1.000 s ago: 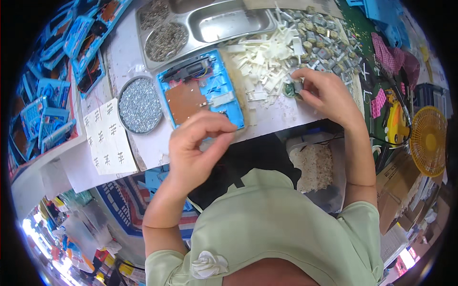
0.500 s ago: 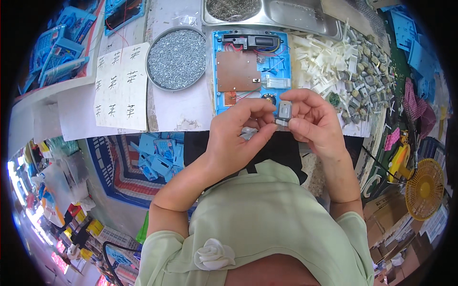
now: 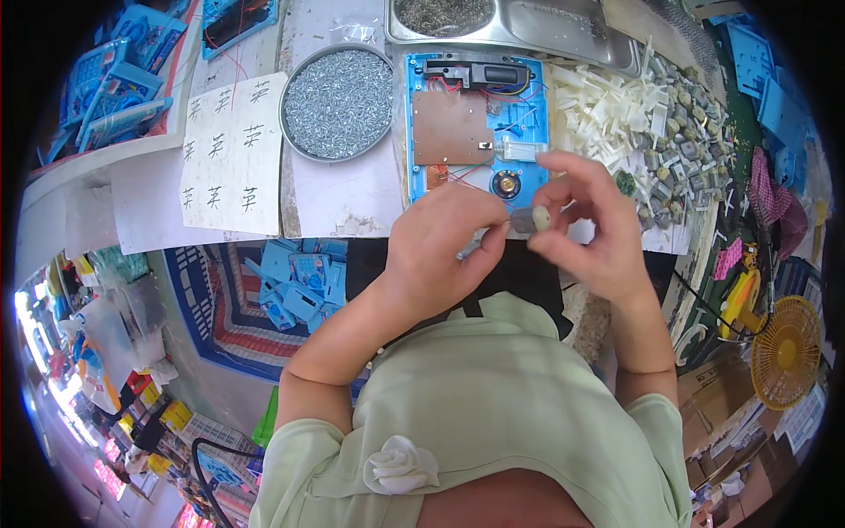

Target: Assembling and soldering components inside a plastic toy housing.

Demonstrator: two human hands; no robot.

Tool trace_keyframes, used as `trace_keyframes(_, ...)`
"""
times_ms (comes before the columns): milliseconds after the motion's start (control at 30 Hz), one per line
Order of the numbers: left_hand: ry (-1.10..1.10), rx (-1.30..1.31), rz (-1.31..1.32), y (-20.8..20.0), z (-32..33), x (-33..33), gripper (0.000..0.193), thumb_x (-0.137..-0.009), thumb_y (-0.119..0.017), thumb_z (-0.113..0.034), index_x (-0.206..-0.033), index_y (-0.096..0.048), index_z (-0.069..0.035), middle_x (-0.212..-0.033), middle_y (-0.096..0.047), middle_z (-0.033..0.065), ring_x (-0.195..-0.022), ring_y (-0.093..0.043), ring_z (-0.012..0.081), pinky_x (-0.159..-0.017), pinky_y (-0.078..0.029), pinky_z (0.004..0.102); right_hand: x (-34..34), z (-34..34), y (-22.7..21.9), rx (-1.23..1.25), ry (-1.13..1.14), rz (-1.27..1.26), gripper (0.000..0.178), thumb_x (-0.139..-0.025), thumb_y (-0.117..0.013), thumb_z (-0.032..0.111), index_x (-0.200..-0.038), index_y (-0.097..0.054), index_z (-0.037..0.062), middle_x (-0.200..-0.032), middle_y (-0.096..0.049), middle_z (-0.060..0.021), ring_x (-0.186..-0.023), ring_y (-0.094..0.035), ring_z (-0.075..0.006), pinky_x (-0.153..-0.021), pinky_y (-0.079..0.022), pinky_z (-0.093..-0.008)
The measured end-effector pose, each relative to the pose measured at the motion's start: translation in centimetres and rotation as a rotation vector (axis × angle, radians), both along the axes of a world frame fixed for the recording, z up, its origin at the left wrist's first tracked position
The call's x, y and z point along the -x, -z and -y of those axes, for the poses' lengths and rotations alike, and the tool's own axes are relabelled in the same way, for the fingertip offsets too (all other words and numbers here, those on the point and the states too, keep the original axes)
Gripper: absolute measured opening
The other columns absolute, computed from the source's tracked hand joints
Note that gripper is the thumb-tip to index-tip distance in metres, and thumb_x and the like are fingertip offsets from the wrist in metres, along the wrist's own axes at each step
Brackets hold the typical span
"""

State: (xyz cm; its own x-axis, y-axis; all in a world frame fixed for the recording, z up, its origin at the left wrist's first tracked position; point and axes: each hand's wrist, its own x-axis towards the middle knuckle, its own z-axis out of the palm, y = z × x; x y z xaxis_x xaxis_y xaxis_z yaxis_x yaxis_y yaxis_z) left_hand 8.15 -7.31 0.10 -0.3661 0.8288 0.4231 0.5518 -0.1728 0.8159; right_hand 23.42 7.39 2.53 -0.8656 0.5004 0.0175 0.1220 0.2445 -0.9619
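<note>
Pinching small motor (image 3: 531, 219) (half hidden), both hands (image 3: 519, 238), blue tray (image 3: 414, 132) behind

I'm in a small assembly workshop: worktop (image 3: 343, 189) w/ screw dish (image 3: 338, 103), blue housing w/ circuit board (image 3: 476, 123), heaps of plastic parts (image 3: 607, 106) & motors (image 3: 691, 145).

Two hands are up over the tabletop (image 3: 352, 189): the left hand (image 3: 436, 251) and the right hand (image 3: 590, 224), with one small grey motor (image 3: 531, 219) pinched between them. One open blue plastic casing (image 3: 421, 114) lies in front, carrying one brown circuit board (image 3: 451, 128) and one small round speaker (image 3: 505, 184). One round tin of silver screws (image 3: 337, 103) sits beside it, the screws too many to count. One metal tray (image 3: 563, 31) at the back. One white paper sheet (image 3: 231, 154). One heap of white plastic pieces (image 3: 607, 101) and one heap of grey motors (image 3: 691, 150), both uncountable. One yellow fan (image 3: 786, 352) on the floor.
</note>
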Motion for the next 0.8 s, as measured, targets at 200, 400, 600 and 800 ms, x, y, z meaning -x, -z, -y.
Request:
trace_keyframes(200,-0.014,-0.112,-0.009,0.6,0.5,-0.1,0.027,-0.072,-0.076,0.007,-0.095,-0.065,-0.003,-0.091,-0.070,0.0103,-0.081,-0.070,0.0282,-0.072,-0.055,0.0361,0.1,-0.2,0.0,-0.189,-0.129,-0.065,0.035,-0.077,-0.081,0.004,-0.110,-0.068,0.0075,-0.076,-0.062,-0.0034,-0.059,-0.056,-0.0133,-0.052,-0.044,-0.0264)
trace_keyframes(400,0.112,0.027,0.200,0.6,1.2,0.7,0.023,-0.083,-0.070,0.010,-0.102,-0.061,0.001,-0.099,-0.069,0.0142,-0.089,-0.068,0.0208,-0.075,-0.055,0.0315,0.4,0.6,1.2,-0.284,-0.099,-0.222,0.035,-0.074,-0.081,0.005,-0.106,-0.068,0.0083,-0.080,-0.065,-0.0044,-0.064,-0.060,-0.0190,-0.056,-0.049,-0.0297)
trace_keyframes(600,0.072,0.111,0.441,0.6,1.4,0.1,0.021,-0.079,-0.073,0.005,-0.095,-0.063,-0.004,-0.104,-0.070,0.0143,-0.095,-0.068,0.0289,-0.082,-0.054,0.0369,0.9,0.5,1.1,-0.394,-0.118,-0.290,0.037,-0.072,-0.083,0.005,-0.106,-0.068,0.0078,-0.086,-0.068,-0.0065,-0.069,-0.063,-0.0234,-0.058,-0.051,-0.0316)
trace_keyframes(800,0.078,0.062,0.045,0.3,0.7,0.8,0.027,-0.077,-0.074,0.005,-0.097,-0.058,-0.005,-0.110,-0.067,0.0141,-0.096,-0.065,0.0325,-0.085,-0.051,0.0393,0.6,0.2,1.0,-0.477,-0.118,-0.292,0.042,-0.068,-0.081,-0.001,-0.107,-0.067,0.0059,-0.095,-0.069,-0.0093,-0.075,-0.066,-0.0267,-0.063,-0.054,-0.0346)
